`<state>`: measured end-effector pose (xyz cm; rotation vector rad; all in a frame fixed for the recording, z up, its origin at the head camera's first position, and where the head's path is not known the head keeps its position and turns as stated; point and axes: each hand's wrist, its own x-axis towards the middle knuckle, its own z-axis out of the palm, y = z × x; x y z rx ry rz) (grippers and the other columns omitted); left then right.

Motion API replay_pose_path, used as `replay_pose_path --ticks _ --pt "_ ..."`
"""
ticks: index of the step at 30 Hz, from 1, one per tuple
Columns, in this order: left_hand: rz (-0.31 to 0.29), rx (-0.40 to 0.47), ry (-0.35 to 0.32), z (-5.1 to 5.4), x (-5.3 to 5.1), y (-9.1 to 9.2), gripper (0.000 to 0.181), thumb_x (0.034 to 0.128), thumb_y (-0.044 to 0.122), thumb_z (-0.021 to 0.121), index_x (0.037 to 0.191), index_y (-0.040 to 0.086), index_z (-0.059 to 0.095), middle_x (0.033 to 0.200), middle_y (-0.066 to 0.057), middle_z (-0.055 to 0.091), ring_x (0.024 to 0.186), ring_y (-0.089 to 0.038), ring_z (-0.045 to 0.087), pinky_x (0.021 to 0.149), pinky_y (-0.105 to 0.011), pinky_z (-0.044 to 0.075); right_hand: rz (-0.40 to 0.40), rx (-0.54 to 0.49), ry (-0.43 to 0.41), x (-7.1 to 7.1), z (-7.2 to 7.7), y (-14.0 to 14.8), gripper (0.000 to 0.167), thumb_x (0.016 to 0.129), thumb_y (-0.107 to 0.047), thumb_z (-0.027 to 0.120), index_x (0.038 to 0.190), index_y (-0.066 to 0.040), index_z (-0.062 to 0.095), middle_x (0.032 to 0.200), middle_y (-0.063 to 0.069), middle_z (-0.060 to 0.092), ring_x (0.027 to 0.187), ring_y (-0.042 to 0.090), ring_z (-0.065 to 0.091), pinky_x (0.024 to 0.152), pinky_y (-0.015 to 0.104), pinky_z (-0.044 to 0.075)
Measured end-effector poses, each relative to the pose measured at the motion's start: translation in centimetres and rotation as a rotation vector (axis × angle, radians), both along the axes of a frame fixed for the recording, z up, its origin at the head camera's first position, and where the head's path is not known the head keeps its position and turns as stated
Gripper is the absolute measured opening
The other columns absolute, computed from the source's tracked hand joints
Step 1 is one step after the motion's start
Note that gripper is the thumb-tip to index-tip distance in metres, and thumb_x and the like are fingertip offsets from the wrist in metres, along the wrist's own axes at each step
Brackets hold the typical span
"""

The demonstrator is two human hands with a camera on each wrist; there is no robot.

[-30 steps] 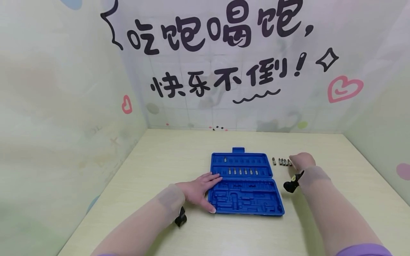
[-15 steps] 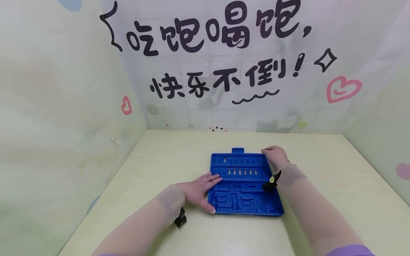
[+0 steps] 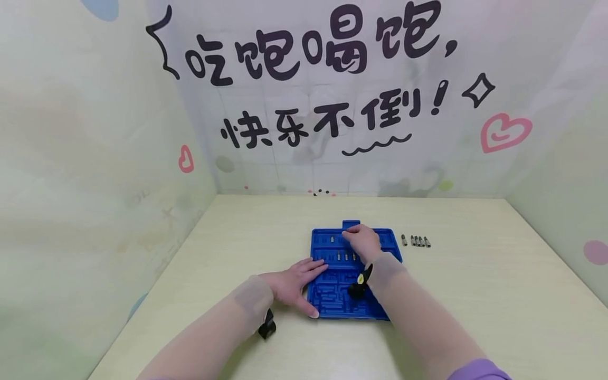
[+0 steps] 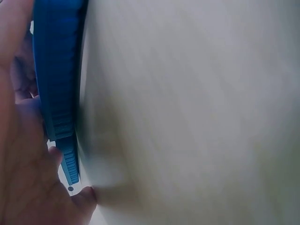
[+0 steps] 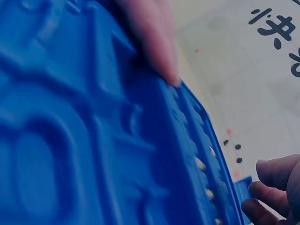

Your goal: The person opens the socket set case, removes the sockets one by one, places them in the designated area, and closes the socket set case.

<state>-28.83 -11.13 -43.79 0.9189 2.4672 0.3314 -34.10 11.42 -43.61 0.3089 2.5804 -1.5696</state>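
A blue plastic bit case point(image 3: 332, 295) lies spread flat on the table, lid side away from me. My left hand point(image 3: 292, 282) rests along its left side with fingers straight, thumb by the near corner; the left wrist view shows the case's ribbed edge point(image 4: 58, 70) beside the palm. Over the far compartment row, my right hand point(image 3: 364, 243) brings thumb and fingertips together in a pinch. The screwdriver bit between them is too small and covered to make out. One bit point(image 3: 332, 239) stands in the far row, others point(image 3: 339, 256) in the nearer row, partly behind the hand.
To the right of the case, several loose screwdriver bits point(image 3: 420, 241) lie in a line on the table point(image 3: 256, 227), with a single bit point(image 3: 404, 240) slightly apart. A printed backdrop point(image 3: 285, 169) rises behind the table, and side walls flank it.
My right hand has come left from the loose bits, across the right edge of the case, to its far row. The left hand and the case have stayed put.
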Motion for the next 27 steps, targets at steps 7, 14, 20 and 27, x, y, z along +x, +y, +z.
replay_pose_path --ticks 7,14,20,27 --pt "-0.004 -0.002 -0.007 0.0 0.0 -0.1 0.107 0.0746 0.063 0.071 0.156 0.028 0.011 0.161 0.009 0.004 0.147 -0.018 -0.003 0.115 -0.049 0.015 -0.01 0.194 0.013 -0.3 -1.0 -2.2 0.039 0.092 -0.038 0.064 0.121 -0.012 0.068 0.132 0.013 0.056 0.128 0.04 0.032 0.108 0.058 0.018" --pt "-0.013 0.008 -0.005 0.2 0.0 -0.1 0.106 0.0759 0.061 0.072 0.156 0.026 0.012 0.161 0.006 0.005 0.147 -0.02 -0.002 0.115 -0.049 0.016 0.001 0.305 -0.007 -0.8 -1.2 -2.9 0.042 0.088 -0.041 0.068 0.12 -0.015 0.068 0.138 0.017 0.049 0.13 0.043 0.029 0.112 0.056 0.009" --pt "-0.009 0.016 -0.01 0.3 0.0 -0.1 0.106 0.0759 0.06 0.072 0.156 0.025 0.012 0.161 0.006 0.006 0.147 -0.02 -0.002 0.115 -0.05 0.015 -0.001 0.296 -0.069 -1.0 -0.7 -3.3 0.04 0.088 -0.039 0.07 0.12 -0.015 0.068 0.141 0.022 0.041 0.132 0.045 0.025 0.114 0.054 0.002" --pt "-0.006 0.015 -0.013 0.0 -0.1 -0.1 0.106 0.0755 0.06 0.073 0.156 0.027 0.011 0.161 0.006 0.005 0.147 -0.02 -0.002 0.114 -0.05 0.016 0.068 0.407 -0.16 -1.9 -0.2 -3.4 0.049 0.09 -0.042 0.066 0.13 -0.014 0.062 0.144 0.027 0.035 0.132 0.049 0.024 0.113 0.058 0.005"
